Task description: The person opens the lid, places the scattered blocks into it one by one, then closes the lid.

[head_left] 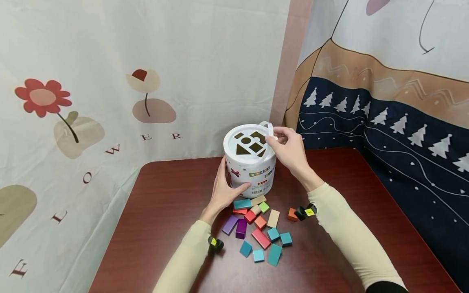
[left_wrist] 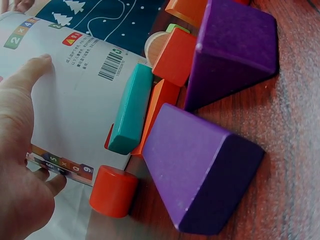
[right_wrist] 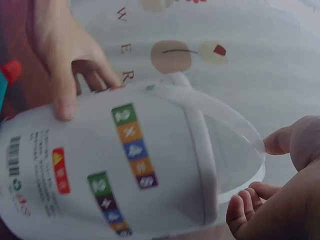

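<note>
A white bucket [head_left: 253, 181] with printed sums and a barcode stands upright near the table's far edge. Its white lid [head_left: 230, 147] has several shaped holes. My left hand [head_left: 222, 188] grips the bucket's lower left side, thumb across the front and fingers round the side. At the top right, my right hand [head_left: 292, 151] pinches the raised white handle [right_wrist: 239, 124] between thumb and fingers. Right before the bucket lie a teal block [left_wrist: 132, 110] and a red cylinder [left_wrist: 114, 191]. A purple block [head_left: 240, 228] and a lilac block [head_left: 230, 224] are nearer to me.
Several more wooden blocks are scattered over the dark red table [head_left: 157, 228], among them a coral block [head_left: 261, 238], a tan block [head_left: 273, 218] and a teal one [head_left: 274, 255]. An orange block [head_left: 292, 214] lies by the right wrist camera. Printed curtains [head_left: 205, 73] hang behind.
</note>
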A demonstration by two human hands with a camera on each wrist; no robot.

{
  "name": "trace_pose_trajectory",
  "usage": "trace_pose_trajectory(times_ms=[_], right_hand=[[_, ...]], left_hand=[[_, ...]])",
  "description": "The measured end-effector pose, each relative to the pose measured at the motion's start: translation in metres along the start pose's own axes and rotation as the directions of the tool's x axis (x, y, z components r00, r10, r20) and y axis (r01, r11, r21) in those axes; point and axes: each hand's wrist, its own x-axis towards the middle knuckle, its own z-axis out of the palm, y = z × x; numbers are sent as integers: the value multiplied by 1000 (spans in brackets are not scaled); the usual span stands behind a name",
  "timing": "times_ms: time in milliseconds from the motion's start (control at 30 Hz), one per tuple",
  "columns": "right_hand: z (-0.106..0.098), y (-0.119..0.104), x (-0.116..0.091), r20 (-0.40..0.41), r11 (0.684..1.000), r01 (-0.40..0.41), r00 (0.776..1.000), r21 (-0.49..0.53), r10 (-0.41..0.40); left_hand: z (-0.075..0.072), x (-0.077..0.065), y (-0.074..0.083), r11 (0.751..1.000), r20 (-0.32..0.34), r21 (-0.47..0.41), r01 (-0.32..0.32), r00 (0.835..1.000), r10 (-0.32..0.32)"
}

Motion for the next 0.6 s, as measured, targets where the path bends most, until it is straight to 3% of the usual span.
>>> trace_pose_trajectory(times_ms=[133, 233, 400, 600], right_hand=[[11, -11, 4, 76, 998, 8, 997, 58, -12], [21, -18, 6, 134, 985, -12, 991, 175, -12], [34, -26, 9, 208, 921, -78, 978, 383, -3], [42, -33, 8, 256, 893, -119, 967, 435, 4]], left_hand=[[0, 0, -1, 1000, 0, 12, -3, 1000, 3], [0, 0, -2, 1000, 2, 17, 5, 1000, -5], [0, 0, -2, 1000, 5, 12, 10, 1000, -10], [-5, -1, 16, 998, -9, -33, -56, 998, 55]])
